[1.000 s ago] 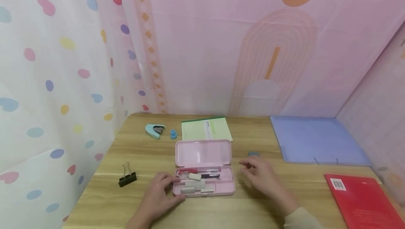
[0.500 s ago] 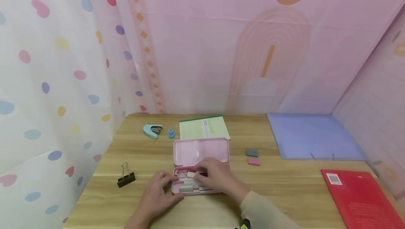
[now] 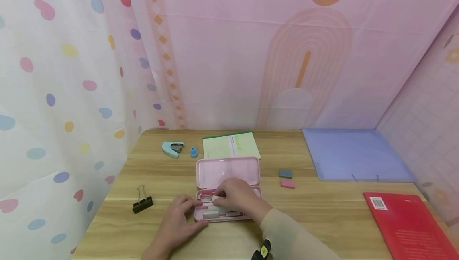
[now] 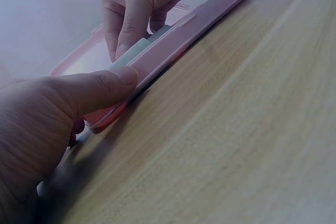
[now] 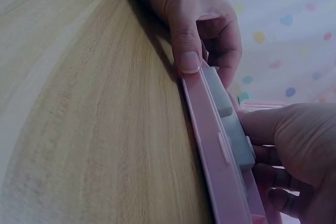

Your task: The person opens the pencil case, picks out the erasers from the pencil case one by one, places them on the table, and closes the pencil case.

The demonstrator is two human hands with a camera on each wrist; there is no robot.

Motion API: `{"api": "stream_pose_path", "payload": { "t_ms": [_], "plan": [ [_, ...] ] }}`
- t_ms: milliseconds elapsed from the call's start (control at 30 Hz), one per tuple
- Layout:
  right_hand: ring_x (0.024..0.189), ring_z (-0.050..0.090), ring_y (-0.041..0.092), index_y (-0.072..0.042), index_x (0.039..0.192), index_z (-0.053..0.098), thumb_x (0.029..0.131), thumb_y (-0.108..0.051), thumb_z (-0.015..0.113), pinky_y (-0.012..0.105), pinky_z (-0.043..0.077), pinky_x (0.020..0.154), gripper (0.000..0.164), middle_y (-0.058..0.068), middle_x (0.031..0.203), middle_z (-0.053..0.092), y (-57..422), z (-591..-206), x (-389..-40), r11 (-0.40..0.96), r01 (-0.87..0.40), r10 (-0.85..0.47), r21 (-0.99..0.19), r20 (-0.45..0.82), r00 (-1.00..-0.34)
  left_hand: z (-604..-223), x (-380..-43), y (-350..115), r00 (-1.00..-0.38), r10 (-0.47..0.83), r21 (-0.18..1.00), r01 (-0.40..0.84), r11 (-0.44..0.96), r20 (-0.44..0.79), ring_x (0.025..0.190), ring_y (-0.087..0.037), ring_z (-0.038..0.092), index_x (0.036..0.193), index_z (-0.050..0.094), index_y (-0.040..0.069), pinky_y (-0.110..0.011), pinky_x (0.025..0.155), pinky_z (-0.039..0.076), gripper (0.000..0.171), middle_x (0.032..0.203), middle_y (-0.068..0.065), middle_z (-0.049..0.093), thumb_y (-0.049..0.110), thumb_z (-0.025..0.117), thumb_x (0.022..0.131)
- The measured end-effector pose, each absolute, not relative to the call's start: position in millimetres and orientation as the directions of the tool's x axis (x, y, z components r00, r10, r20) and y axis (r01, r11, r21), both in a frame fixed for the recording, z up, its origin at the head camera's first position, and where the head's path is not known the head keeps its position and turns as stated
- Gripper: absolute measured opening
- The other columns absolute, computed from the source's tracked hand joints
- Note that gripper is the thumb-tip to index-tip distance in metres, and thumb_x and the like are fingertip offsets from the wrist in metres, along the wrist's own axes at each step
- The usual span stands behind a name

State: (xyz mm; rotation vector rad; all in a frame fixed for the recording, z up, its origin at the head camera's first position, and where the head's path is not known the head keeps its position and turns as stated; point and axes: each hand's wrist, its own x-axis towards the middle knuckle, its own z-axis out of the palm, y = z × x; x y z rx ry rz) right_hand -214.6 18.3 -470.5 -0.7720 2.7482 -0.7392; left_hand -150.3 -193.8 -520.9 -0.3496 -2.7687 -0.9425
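A pink pencil case (image 3: 206, 172) lies on the table, its lid tipped back. My left hand (image 3: 178, 219) holds its left end; in the left wrist view the thumb presses the front wall near the corner. Reaching in from the right, my right hand (image 3: 241, 197) pinches a white eraser (image 3: 216, 198) over the rear compartment, between thumb and fingers. Several pale erasers (image 3: 210, 214) fill the front compartment. Part of a red pen (image 3: 205, 192) shows behind; the hand hides the rest of that compartment.
A grey-blue eraser (image 3: 285, 174) and a pink eraser (image 3: 288, 184) lie right of the case. Around it are a binder clip (image 3: 142, 204), mini stapler (image 3: 173, 148), small blue cone-shaped piece (image 3: 194, 152), notebook (image 3: 229, 145), blue folder (image 3: 358, 156) and red booklet (image 3: 408, 224).
My right hand has moved left from beside the two loose erasers into the case and taken hold of the white eraser. The left hand has stayed on the case.
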Motion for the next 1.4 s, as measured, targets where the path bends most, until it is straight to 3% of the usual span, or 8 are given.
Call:
{"api": "stream_pose_path", "payload": {
  "t_ms": [200,333,500,700,867,967,1100,1400],
  "plan": [
    [0.067,0.052,0.001,-0.027,0.094,0.077,0.084,-0.037,0.073,0.021,0.045,0.067,0.015,-0.02,0.079,0.066,19.8,-471.7,-215.5,0.733,-0.46,-0.554,-0.501,-0.046,-0.831,-520.5,-150.7,-194.9,-0.963,0.156,0.581,0.258,0.772,0.22,0.089,-0.003,0.045,0.1,0.07,0.029,-0.031,0.08,0.046,0.046,0.098,0.018,0.05,0.048,0.087,0.062],
    [0.071,0.053,-0.002,-0.028,0.095,0.076,0.088,-0.038,0.069,0.022,0.047,0.071,0.014,-0.021,0.083,0.065,34.6,-476.2,-212.2,0.684,-0.517,-0.566,-0.515,0.073,-0.821,-522.4,-150.1,-193.4,-0.965,0.16,0.591,0.255,0.765,0.209,0.089,-0.003,0.045,0.099,0.07,0.029,-0.03,0.079,0.046,0.047,0.097,0.017,0.05,0.05,0.087,0.061],
    [0.079,0.056,-0.001,-0.023,0.1,0.074,0.088,-0.031,0.069,0.022,0.049,0.072,0.015,-0.016,0.088,0.063,82.5,-475.4,-197.6,0.613,-0.573,-0.516,-0.543,0.275,-0.812,-520.8,-149.9,-190.0,-0.972,0.157,0.59,0.232,0.773,0.176,0.089,-0.004,0.046,0.101,0.07,0.03,-0.031,0.081,0.047,0.049,0.098,0.016,0.05,0.055,0.084,0.061],
    [0.085,0.061,0.007,-0.014,0.106,0.073,0.087,-0.025,0.071,0.027,0.053,0.074,0.022,-0.006,0.099,0.068,162.3,-480.3,-190.0,0.646,-0.512,-0.393,-0.566,0.329,-0.859,-516.7,-152.2,-191.5,-0.974,0.148,0.584,0.222,0.781,0.173,0.09,-0.005,0.046,0.101,0.07,0.029,-0.033,0.082,0.048,0.049,0.099,0.014,0.051,0.054,0.084,0.062],
    [0.091,0.064,0.021,-0.016,0.106,0.073,0.088,-0.031,0.07,0.042,0.052,0.079,0.023,0.0,0.101,0.069,222.1,-489.5,-203.3,0.789,-0.391,-0.244,-0.474,0.341,-0.908,-515.9,-153.0,-196.0,-0.973,0.143,0.574,0.224,0.788,0.183,0.09,-0.005,0.046,0.101,0.07,0.028,-0.033,0.082,0.048,0.05,0.098,0.014,0.051,0.056,0.084,0.061],
    [0.099,0.061,0.028,-0.012,0.107,0.072,0.088,-0.027,0.07,0.049,0.049,0.085,0.024,0.005,0.105,0.068,244.6,-496.3,-215.7,0.841,-0.388,-0.249,-0.378,0.366,-0.897,-517.9,-152.4,-197.7,-0.974,0.135,0.571,0.218,0.792,0.184,0.088,-0.005,0.046,0.1,0.07,0.029,-0.032,0.081,0.047,0.051,0.097,0.015,0.051,0.058,0.083,0.06],
    [0.097,0.06,0.026,-0.01,0.106,0.073,0.088,-0.022,0.071,0.046,0.05,0.084,0.022,0.004,0.102,0.066,258.1,-504.4,-225.1,0.851,-0.438,-0.322,-0.289,0.371,-0.871,-521.4,-151.0,-196.4,-0.976,0.139,0.571,0.211,0.794,0.167,0.088,-0.004,0.045,0.101,0.07,0.031,-0.031,0.081,0.047,0.053,0.097,0.017,0.05,0.063,0.08,0.06],
    [0.087,0.06,0.019,-0.01,0.106,0.073,0.087,-0.018,0.072,0.042,0.051,0.076,0.021,0.0,0.096,0.064,257.7,-509.6,-228.7,0.847,-0.443,-0.314,-0.292,0.397,-0.862,-521.1,-149.7,-193.1,-0.974,0.135,0.576,0.215,0.789,0.179,0.089,-0.004,0.045,0.1,0.07,0.03,-0.031,0.08,0.048,0.051,0.097,0.017,0.049,0.06,0.081,0.061]
  ]
}}
